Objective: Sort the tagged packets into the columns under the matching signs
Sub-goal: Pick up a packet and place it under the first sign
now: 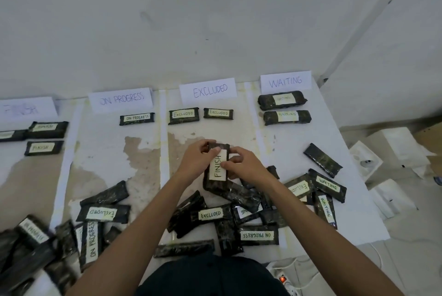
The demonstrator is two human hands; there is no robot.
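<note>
head | left hand (194, 161) and right hand (241, 164) both pinch the FINISH-tagged packet (217, 166), tag up, held over the EXCLUDED column | FINISH sign (26, 108) far left | unsorted packets (215, 216) heaped near the person

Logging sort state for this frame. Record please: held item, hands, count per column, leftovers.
held: FINISH packet
hands: left hand and right hand both grip it
under FINISH sign: 3 packets
under ON PROGRESS sign: 1
under EXCLUDED sign: 2
under WAITING sign: 2
leftovers: pile at near edge, mixed tags
</note>
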